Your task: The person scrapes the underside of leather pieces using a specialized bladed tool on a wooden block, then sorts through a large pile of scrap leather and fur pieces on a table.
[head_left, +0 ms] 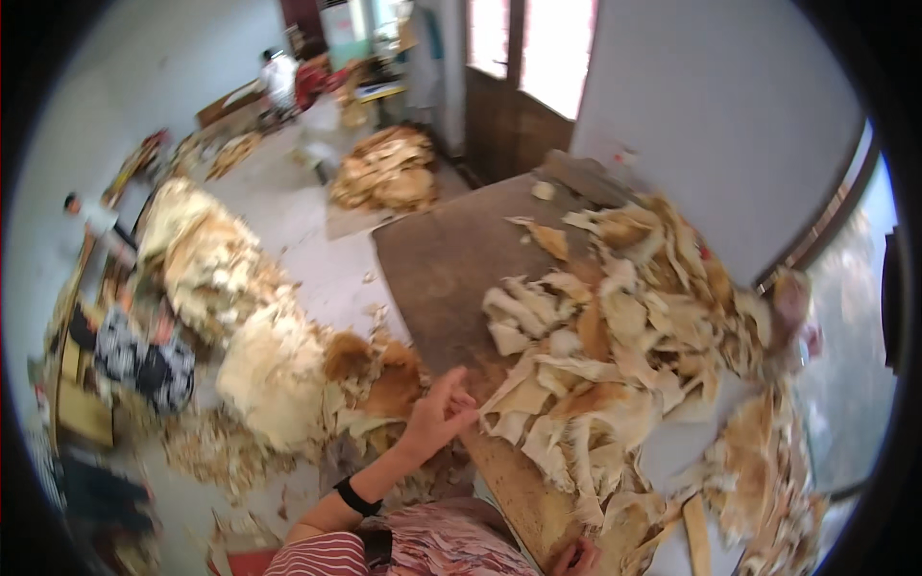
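Hides (629,322), cream and tan with ragged edges, lie heaped along the right side of the bench (437,254), head view. Left hand (444,411) is over the bench's left edge, just beside the nearest hide; its fingers are loosely bent and parted, gripping nothing visible. Whether the thumb touches the hide cannot be told. Right hand (576,557) is at the bench's near end, cut by the picture's lower edge; its finger state cannot be determined. Larger pile (274,370) lies left of the bench; bundled stack (386,171) sits beyond its far left corner.
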`<act>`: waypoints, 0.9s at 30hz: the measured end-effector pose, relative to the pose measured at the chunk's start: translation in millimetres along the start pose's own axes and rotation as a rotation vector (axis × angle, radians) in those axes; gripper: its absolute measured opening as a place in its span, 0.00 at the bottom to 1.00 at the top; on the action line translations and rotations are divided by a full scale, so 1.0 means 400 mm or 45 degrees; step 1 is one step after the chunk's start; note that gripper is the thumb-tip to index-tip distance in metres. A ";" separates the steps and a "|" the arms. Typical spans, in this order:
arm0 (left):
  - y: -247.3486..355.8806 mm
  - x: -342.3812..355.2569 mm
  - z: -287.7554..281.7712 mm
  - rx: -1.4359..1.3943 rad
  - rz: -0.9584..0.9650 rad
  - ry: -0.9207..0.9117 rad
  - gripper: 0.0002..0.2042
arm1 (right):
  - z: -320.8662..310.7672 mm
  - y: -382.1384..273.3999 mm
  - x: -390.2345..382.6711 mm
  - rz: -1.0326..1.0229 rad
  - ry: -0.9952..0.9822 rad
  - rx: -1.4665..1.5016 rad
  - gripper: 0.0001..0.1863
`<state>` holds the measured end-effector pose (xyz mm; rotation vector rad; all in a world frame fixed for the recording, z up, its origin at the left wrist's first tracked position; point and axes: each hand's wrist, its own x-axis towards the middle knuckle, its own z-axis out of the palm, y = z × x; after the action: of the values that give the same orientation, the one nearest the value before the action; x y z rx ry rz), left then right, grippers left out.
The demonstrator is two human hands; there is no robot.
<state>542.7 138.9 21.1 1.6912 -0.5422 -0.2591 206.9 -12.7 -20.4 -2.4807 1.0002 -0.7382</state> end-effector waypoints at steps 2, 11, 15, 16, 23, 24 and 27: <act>-0.033 -0.066 -0.073 -0.257 0.006 0.325 0.40 | -0.040 -0.013 0.017 -0.123 -0.155 -0.113 0.15; 0.027 -0.344 -0.254 -0.329 -0.023 1.112 0.49 | -0.090 -0.047 0.003 0.008 -0.379 0.053 0.19; 0.016 -0.400 -0.181 -0.305 -0.162 1.074 0.49 | -0.122 -0.041 0.027 0.129 -0.586 0.041 0.19; -0.002 -0.411 -0.161 -0.313 -0.179 1.047 0.49 | -0.124 -0.031 0.026 0.130 -0.578 0.079 0.19; -0.031 -0.448 -0.023 -0.249 -0.388 0.656 0.51 | -0.164 -0.060 0.045 0.051 -0.682 0.060 0.18; -0.015 -0.443 -0.008 -0.252 -0.414 0.574 0.51 | -0.165 -0.058 0.043 -0.003 -0.668 0.030 0.18; 0.004 -0.431 0.046 -0.130 -0.418 0.399 0.50 | -0.195 -0.124 0.051 0.004 -0.679 -0.084 0.18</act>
<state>385.2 207.2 -2.9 1.6757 -0.0166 -0.2458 199.6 -4.2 73.6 -2.5212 0.8300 -0.0241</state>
